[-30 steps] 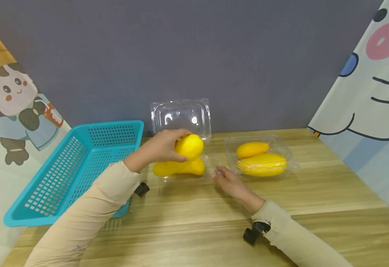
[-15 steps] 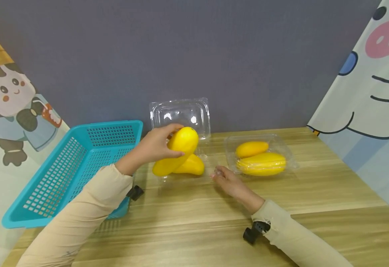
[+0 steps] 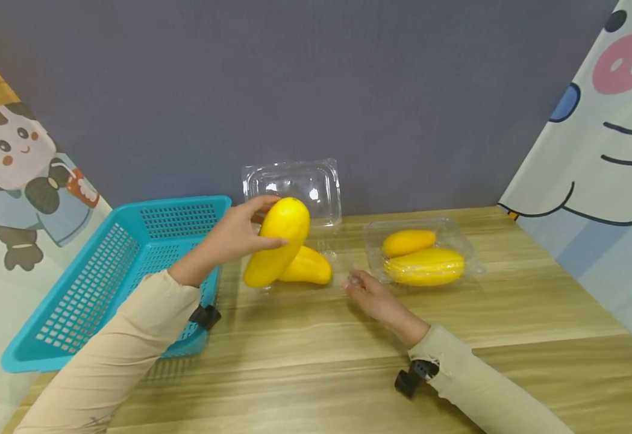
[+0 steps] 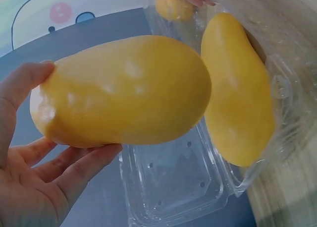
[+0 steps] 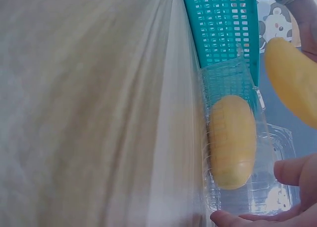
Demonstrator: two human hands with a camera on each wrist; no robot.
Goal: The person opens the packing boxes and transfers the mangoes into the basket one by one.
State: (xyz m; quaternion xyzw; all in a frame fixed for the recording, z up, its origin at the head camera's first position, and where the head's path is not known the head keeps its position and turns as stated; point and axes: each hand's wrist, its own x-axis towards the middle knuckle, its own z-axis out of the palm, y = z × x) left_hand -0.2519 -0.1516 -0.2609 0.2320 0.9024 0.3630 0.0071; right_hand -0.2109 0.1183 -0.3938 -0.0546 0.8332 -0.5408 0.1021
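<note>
In the head view my left hand [image 3: 234, 232] grips one end of a yellow mango [image 3: 285, 226], thumb on one side and fingers on the other. The mango hangs tilted above an open clear plastic clamshell box [image 3: 323, 256]. Another mango [image 3: 310, 265] lies inside that box, plainly seen as a yellow mango [image 4: 237, 93] in the left wrist view. My right hand [image 3: 375, 298] holds the box's right end; in the right wrist view the thumb [image 5: 290, 170] and fingers stand on either side of its clear wall. The box's lid [image 3: 294, 187] stands up at the back.
A blue-green perforated basket [image 3: 147, 241] stands on the left, close to the box. Right of it is a second clear plastic box [image 3: 375, 232] with two mangoes [image 3: 424, 268] inside. A grey wall panel [image 3: 316, 108] rises behind the wooden table [image 3: 305, 374].
My left hand has lifted the mango and moved left, and the mango has turned more upright. More of the mango below it shows. The right hand has stayed at the box's end.
</note>
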